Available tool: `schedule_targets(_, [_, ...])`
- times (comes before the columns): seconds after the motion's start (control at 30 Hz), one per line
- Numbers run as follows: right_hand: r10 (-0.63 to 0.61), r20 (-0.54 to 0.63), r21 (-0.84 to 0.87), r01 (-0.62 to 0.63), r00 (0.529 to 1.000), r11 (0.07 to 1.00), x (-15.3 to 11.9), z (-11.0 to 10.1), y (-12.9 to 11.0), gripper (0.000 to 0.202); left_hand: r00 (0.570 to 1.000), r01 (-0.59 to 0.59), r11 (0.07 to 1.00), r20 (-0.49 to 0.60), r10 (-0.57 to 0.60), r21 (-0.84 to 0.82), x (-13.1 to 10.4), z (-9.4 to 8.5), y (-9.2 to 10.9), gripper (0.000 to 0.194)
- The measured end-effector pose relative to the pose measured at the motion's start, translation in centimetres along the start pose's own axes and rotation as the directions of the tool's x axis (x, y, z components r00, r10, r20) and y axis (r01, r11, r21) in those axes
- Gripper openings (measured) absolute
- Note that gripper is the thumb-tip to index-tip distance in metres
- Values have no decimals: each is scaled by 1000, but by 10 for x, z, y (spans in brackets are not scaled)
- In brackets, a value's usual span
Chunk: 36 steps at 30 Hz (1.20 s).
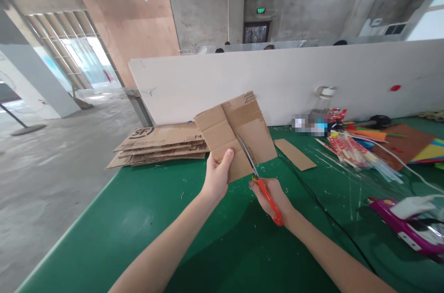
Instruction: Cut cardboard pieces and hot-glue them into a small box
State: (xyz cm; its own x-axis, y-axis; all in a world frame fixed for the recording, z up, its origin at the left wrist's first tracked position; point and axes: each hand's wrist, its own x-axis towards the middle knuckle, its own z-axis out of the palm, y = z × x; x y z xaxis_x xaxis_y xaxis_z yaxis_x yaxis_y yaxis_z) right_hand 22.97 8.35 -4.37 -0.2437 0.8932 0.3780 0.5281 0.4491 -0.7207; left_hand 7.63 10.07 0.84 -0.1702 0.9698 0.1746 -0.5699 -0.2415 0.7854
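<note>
My left hand (218, 173) grips a piece of brown cardboard (222, 129) by its lower left edge, thumb on the near face. The cardboard is tilted above the green table and has a crease across it. In my right hand (274, 198) is a pair of scissors (268, 200) with orange-red handles. Their metal blades point up and left, lying along a line through the cardboard from its lower edge. How far the blades are apart is hard to tell. A loose cardboard strip (296, 154) lies on the table just right of the held piece.
Flattened cardboard boxes (166, 143) are stacked at the left table edge. A white partition (222, 73) borders the back of the green table (149, 219). To the right lie wrapped sticks (357, 147), coloured sheets (402, 143), a black cable (326, 214) and a purple power strip (398, 226).
</note>
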Motion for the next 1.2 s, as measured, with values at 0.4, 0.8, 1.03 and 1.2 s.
schedule_targets(0.4, [75,110,82,-84,991,993,4,-2,0,45,999,41,999,-29,-42,-31,5,-4,0,46])
schedule_targets(0.8, [22,210,234,-72,978,970,0,7,0,49,958,-164,985,-247,147,-46,38,-17,44,40])
schedule_targets(1.03, [331,295,467,-438,896,768,5,4,-1,60,889,-386,875,-134,437,292,53,-42,59,39])
schedule_targets(1.2, [466,348,746,-541,814,388,17,-7,1,61,729,-557,493,109,676,669,54,-62,57,19])
